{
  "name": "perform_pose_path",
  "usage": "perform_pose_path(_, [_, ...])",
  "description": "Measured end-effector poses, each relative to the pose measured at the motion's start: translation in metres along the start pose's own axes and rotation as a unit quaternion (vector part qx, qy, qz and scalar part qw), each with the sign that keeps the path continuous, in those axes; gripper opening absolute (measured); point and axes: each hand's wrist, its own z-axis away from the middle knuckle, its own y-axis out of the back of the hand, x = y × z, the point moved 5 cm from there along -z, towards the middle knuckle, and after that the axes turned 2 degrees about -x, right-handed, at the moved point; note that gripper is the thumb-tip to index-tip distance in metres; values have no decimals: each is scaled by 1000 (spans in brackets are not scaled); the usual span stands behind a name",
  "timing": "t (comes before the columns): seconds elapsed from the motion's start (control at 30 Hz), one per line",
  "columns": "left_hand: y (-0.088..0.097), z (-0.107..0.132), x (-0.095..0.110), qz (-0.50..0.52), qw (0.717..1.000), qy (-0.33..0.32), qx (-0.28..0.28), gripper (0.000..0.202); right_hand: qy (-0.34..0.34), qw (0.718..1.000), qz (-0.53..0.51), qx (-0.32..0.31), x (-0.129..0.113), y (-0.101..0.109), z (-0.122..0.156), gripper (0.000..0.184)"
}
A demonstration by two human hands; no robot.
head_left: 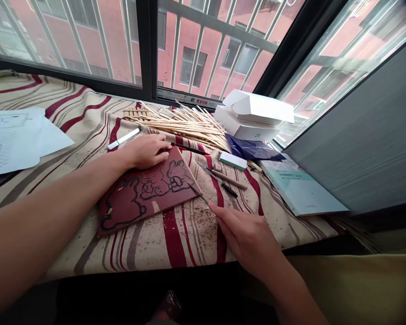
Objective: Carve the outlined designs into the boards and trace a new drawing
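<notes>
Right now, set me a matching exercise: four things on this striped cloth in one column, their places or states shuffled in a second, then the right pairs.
1. left hand
2. white marker
3. ZTE box
4. carved red block

A. under another white box
B. cut with dark outlined figures
C. resting on the carved red block
D. lying on the striped cloth, near the left hand

Pairs: 1-C, 2-D, 3-A, 4-B.

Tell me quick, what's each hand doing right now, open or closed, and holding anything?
Left hand: open, resting flat on the red carving block.
Right hand: closed, pinching a thin carving tool.
</notes>
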Motion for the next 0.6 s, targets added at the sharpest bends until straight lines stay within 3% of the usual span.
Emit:
perform_pose_path(0.4, [2,1,1,31,999,-7,2,55,14,999,31,-29,1,4,-5,38])
perform_pose_path(0.6, [3,1,1,24,1000,-5,7,54,40,996,75,0,-12,5,-2,39])
